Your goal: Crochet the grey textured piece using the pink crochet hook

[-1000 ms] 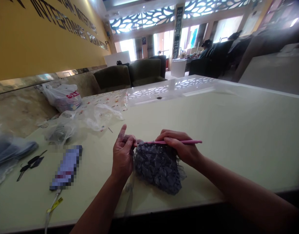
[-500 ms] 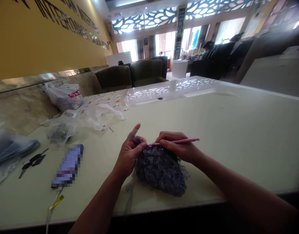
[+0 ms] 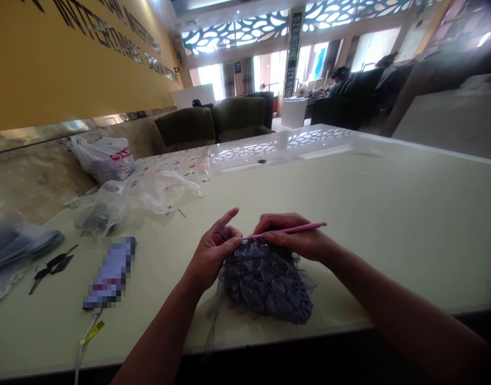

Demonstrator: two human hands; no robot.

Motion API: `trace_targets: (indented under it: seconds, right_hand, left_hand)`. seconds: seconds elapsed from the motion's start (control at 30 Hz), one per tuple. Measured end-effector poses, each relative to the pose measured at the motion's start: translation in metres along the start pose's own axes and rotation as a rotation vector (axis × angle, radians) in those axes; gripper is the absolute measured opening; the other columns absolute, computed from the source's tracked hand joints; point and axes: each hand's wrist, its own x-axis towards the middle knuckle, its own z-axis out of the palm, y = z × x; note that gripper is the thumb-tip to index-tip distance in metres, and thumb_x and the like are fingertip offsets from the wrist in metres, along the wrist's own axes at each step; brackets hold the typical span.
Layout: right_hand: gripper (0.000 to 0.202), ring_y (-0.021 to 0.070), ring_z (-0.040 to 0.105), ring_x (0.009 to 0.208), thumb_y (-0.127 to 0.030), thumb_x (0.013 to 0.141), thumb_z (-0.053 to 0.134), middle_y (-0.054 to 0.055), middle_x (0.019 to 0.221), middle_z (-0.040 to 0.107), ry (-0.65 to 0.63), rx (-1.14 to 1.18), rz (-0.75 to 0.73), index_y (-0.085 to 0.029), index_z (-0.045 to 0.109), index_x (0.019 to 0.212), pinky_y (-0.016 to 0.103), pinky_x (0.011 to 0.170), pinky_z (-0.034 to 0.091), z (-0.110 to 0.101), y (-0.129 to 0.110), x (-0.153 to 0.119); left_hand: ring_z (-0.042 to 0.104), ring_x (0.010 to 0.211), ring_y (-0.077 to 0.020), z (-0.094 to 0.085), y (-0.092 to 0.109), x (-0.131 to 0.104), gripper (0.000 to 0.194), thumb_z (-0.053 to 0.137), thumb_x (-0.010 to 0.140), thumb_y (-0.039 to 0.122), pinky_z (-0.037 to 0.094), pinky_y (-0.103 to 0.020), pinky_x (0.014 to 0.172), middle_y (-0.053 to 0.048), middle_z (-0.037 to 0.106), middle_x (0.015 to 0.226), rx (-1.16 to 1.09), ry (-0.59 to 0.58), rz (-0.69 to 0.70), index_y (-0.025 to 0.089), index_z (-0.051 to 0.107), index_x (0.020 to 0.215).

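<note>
Here the right hand's [image 3: 295, 235] fingers close round the pink hook [image 3: 299, 228], its tip by the left hand's [image 3: 213, 248] thumb and fingers, which pinch the top edge of the gray ruffled piece [image 3: 267, 280] hanging just below both hands' fingertips.

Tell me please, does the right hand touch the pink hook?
Touching. The head view shows the right hand gripping the pink hook, its thumb lying against the shaft.
</note>
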Motion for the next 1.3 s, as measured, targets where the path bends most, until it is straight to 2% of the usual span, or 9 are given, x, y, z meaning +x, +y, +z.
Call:
trace_targets:
  seconds: [0.17, 0.3, 0.53, 0.67, 0.83, 0.9, 1.0, 1.13, 1.3]
  right_hand:
    - [0.013, 0.0106, 0.053, 0.068, -0.022, 0.091, 0.058, 0.002, 0.077, 0.062, 0.060, -0.060, -0.027, -0.015, 0.069, 0.087, 0.023, 0.059, 0.039, 0.004, -0.002, -0.001]
    - [0.013, 0.0124, 0.058, 0.073, -0.016, 0.091, 0.054, 0.003, 0.083, 0.064, 0.119, -0.230, -0.233, -0.017, 0.067, 0.089, 0.025, 0.065, 0.044, 0.010, 0.000, -0.002]
    - [0.012, 0.0132, 0.056, 0.074, -0.019, 0.096, 0.052, 0.004, 0.086, 0.060, 0.196, -0.405, -0.332, -0.017, 0.064, 0.099, 0.026, 0.067, 0.044, 0.019, 0.008, -0.005]
    - [0.011, 0.0124, 0.057, 0.073, -0.020, 0.097, 0.054, 0.004, 0.085, 0.061, 0.228, -0.397, -0.351, -0.017, 0.064, 0.100, 0.025, 0.066, 0.045, 0.021, 0.010, -0.004]
    - [0.011, 0.0115, 0.059, 0.072, -0.020, 0.097, 0.055, 0.003, 0.083, 0.062, 0.256, -0.366, -0.358, -0.018, 0.065, 0.097, 0.024, 0.066, 0.045, 0.021, 0.006, -0.005]
    - [0.011, 0.0114, 0.058, 0.072, -0.019, 0.097, 0.054, 0.003, 0.083, 0.061, 0.251, -0.370, -0.370, -0.017, 0.065, 0.098, 0.024, 0.066, 0.045, 0.022, 0.007, -0.005]
    - [0.011, 0.0114, 0.057, 0.071, -0.018, 0.097, 0.054, 0.003, 0.084, 0.061, 0.220, -0.400, -0.398, -0.017, 0.064, 0.101, 0.024, 0.064, 0.045, 0.026, 0.008, -0.006]
    - [0.012, 0.0121, 0.057, 0.071, -0.019, 0.097, 0.053, 0.004, 0.084, 0.061, 0.201, -0.437, -0.426, -0.017, 0.063, 0.102, 0.024, 0.064, 0.046, 0.029, 0.010, -0.007]
    - [0.013, 0.0129, 0.056, 0.071, -0.022, 0.098, 0.052, 0.005, 0.083, 0.060, 0.175, -0.472, -0.412, -0.016, 0.063, 0.101, 0.026, 0.064, 0.045, 0.027, 0.011, -0.007]
  left_hand:
    - [0.054, 0.074, -0.0086, 0.007, -0.004, -0.001, 0.059, 0.078, 0.079, 0.025, 0.042, -0.023, 0.072, 0.003, 0.059, 0.086, 0.005, 0.096, 0.060, 0.028, 0.059, 0.134]
    - [0.055, 0.074, -0.0089, 0.012, -0.008, -0.002, 0.051, 0.075, 0.081, 0.027, 0.044, -0.023, 0.074, 0.003, 0.059, 0.085, 0.062, 0.190, 0.148, 0.026, 0.060, 0.130]
    - [0.055, 0.077, -0.0098, 0.014, -0.007, -0.004, 0.038, 0.071, 0.085, 0.028, 0.045, -0.022, 0.076, 0.003, 0.060, 0.086, 0.140, 0.232, 0.251, 0.025, 0.063, 0.122]
    - [0.058, 0.077, -0.0100, 0.006, -0.002, -0.001, 0.053, 0.062, 0.091, 0.027, 0.047, -0.025, 0.079, -0.002, 0.065, 0.097, 0.075, 0.211, 0.189, 0.026, 0.048, 0.142]
    - [0.065, 0.081, -0.0118, -0.002, 0.001, 0.003, 0.079, 0.063, 0.081, 0.011, 0.050, -0.029, 0.083, -0.007, 0.064, 0.123, 0.088, 0.178, 0.190, 0.031, 0.034, 0.151]
    - [0.063, 0.074, -0.0094, 0.001, 0.000, 0.003, 0.081, 0.066, 0.083, 0.016, 0.050, -0.026, 0.078, -0.005, 0.066, 0.115, 0.132, 0.248, 0.171, 0.031, 0.029, 0.154]
    - [0.053, 0.059, -0.0062, 0.007, -0.001, 0.002, 0.088, 0.070, 0.086, 0.034, 0.046, -0.022, 0.065, 0.000, 0.068, 0.094, 0.132, 0.304, 0.121, 0.030, 0.018, 0.158]
    - [0.058, 0.063, -0.0122, 0.010, 0.004, -0.002, 0.082, 0.055, 0.090, 0.061, 0.046, -0.026, 0.065, -0.003, 0.069, 0.084, -0.103, 0.245, 0.041, 0.022, 0.026, 0.156]
    - [0.061, 0.068, -0.0170, 0.008, 0.012, -0.004, 0.080, 0.042, 0.091, 0.069, 0.048, -0.032, 0.071, -0.005, 0.069, 0.081, -0.285, 0.135, -0.035, 0.019, 0.034, 0.153]
